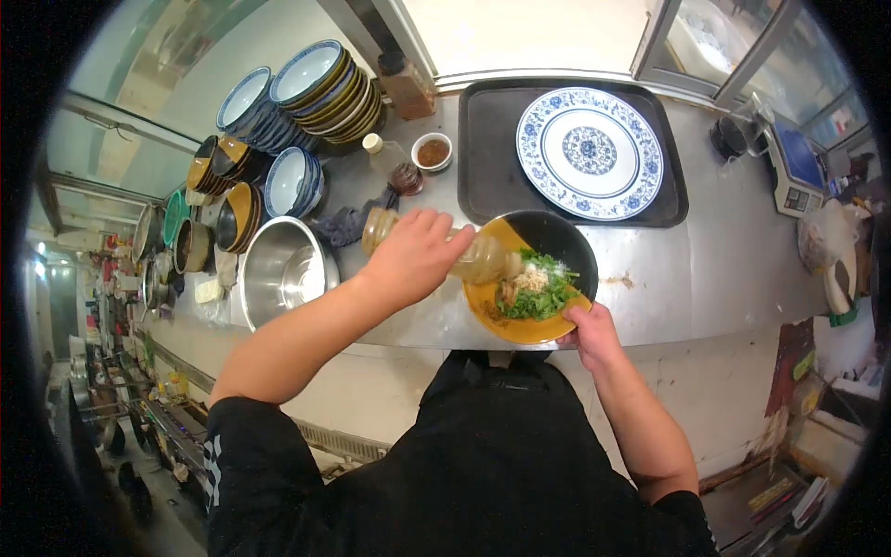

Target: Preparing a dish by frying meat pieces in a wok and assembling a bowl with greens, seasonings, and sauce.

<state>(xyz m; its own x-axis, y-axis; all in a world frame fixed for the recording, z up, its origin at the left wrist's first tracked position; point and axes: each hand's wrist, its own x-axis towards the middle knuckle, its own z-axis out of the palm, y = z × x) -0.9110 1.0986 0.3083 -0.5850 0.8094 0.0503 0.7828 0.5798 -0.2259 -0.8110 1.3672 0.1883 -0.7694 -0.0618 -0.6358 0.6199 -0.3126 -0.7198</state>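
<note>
My left hand (pixel 418 254) is closed around a clear bottle of yellowish contents (pixel 487 259), tilted on its side with its mouth over a yellow-and-black bowl (pixel 480 296). Chopped green herbs (pixel 550 296), a pale minced ingredient (pixel 532 280) and some white powder lie in the bowl, with dark specks on its yellow side. My right hand (pixel 592 331) grips the bowl's near right rim, thumb on the inside. Whether anything flows from the bottle cannot be made out. Behind the bowl, a blue-and-white patterned plate (pixel 589 150) rests on a black tray (pixel 487 160).
Left of the bowl stand a steel basin (pixel 278 275), a dark cloth (pixel 348 223), a bottle with a pale cap (pixel 397 163) and a small cup of reddish-brown seasoning (pixel 433 152). Stacked bowls (pixel 334 97) fill the back left. A scale (pixel 797 167) is at the right.
</note>
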